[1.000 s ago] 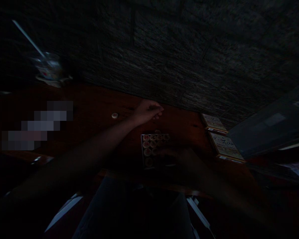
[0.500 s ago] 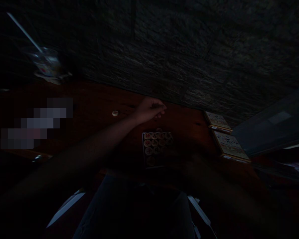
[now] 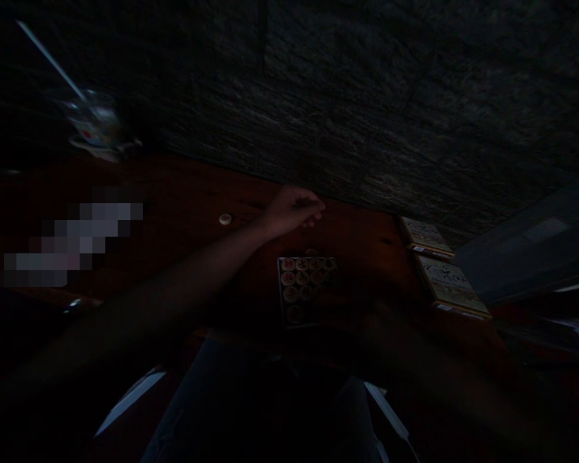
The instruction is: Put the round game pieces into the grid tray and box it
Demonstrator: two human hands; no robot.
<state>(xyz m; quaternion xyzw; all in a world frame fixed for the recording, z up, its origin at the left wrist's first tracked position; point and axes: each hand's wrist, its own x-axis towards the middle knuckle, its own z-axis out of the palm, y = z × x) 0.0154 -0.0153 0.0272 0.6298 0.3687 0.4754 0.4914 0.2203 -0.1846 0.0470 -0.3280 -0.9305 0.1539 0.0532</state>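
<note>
The scene is very dark. My left hand (image 3: 292, 210) reaches out over the red-brown wooden table (image 3: 183, 199), just beyond a small box (image 3: 305, 289) packed with round game pieces marked in red and dark characters. Its fingers are curled together; what they hold, if anything, is hidden. A single pale round piece (image 3: 225, 219) lies on the table to the left of that hand. My right hand (image 3: 352, 302) is a dark shape at the box's right side; its fingers cannot be made out.
A glass with a straw (image 3: 94, 125) stands at the table's far left on a saucer. Two flat printed boxes (image 3: 439, 267) lie at the right edge. A dark stone wall (image 3: 367, 116) rises behind. My legs fill the bottom centre.
My left hand has shifted slightly to the right above the box. The dark right hand no longer lies over the pieces, and more of them show.
</note>
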